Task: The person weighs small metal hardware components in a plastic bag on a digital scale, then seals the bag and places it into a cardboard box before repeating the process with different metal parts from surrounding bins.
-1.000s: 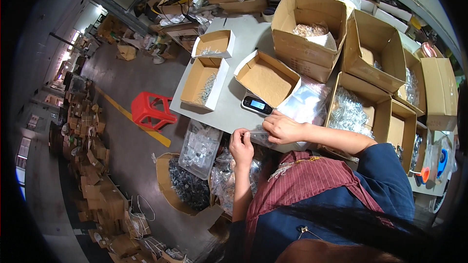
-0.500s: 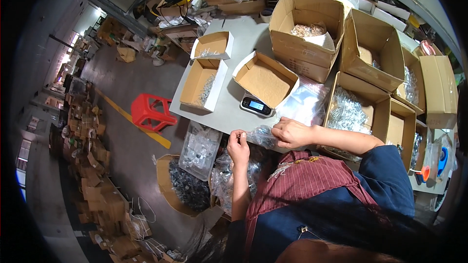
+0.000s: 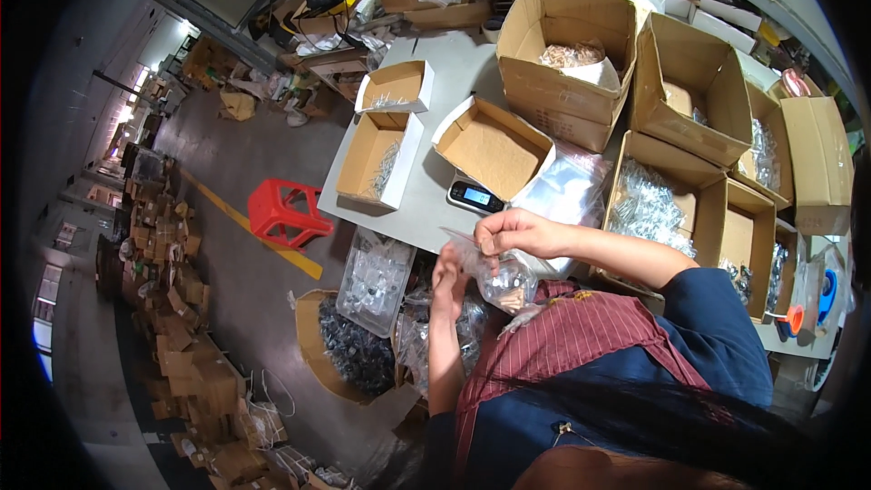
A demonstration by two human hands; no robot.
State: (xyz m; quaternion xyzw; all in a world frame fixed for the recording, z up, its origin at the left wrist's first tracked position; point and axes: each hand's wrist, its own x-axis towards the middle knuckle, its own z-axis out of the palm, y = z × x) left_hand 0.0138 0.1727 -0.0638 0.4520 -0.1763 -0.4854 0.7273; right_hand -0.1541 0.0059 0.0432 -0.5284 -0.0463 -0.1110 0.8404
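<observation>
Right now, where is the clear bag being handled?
In the head view, the clear bag is just right of centre, held in the right hand, with the left hand close on its left and the striped apron to its lower right.

Clear plastic bag, held slanting, bulging, small parts inside

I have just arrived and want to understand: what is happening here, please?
A person's right hand holds a clear bag of small parts by its upper part, at the near edge of the table. The left hand is close beside it; blur hides whether it grips the bag. Beyond them, a cardboard tray sits on a small scale.
</observation>
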